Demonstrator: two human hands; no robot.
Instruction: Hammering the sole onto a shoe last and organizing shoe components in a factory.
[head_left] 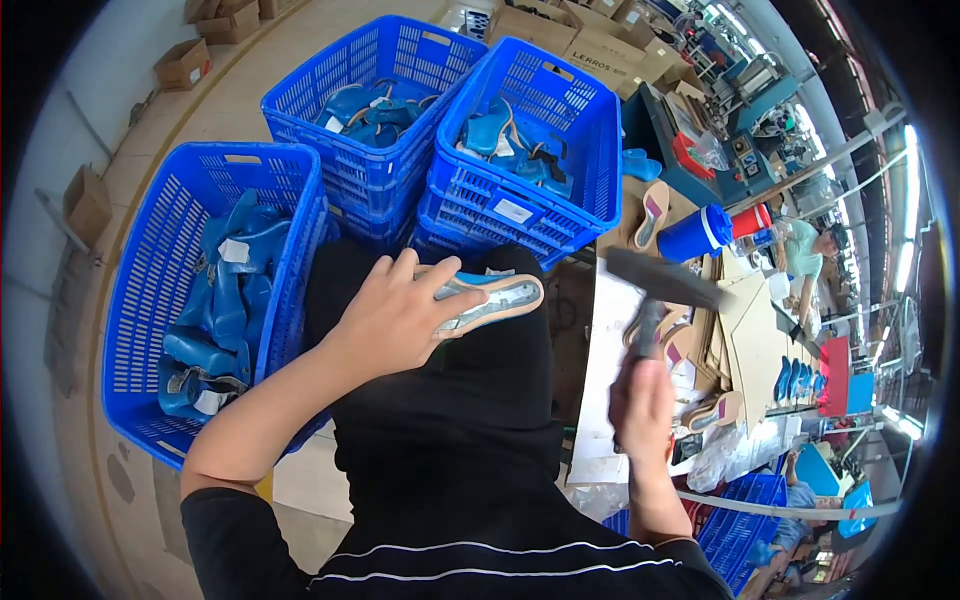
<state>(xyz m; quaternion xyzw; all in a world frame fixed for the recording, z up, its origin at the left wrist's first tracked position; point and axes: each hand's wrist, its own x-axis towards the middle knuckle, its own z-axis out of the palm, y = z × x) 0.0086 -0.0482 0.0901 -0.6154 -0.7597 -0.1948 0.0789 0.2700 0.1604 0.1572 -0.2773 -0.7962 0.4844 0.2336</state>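
Note:
Across my black-clad lap lies a blue shoe last (515,297) with a pale-edged insole on its upturned sole. My left hand (395,315) is closed around it, thumb and fingers over its near end. To the right, my right hand (643,410) grips the dark handle of a hammer (665,277). The hammer is held up above the edge of the worktable, apart from the last, and its head is smeared by motion. Part of the last is hidden under my left fingers.
Blue plastic crates holding blue lasts stand to the left (150,300), far middle (330,75) and far right (470,195) of my lap. The worktable (600,400) on my right bears insoles, cardboard sheets, a blue container (690,235) and a red container (752,220). Other people work beyond.

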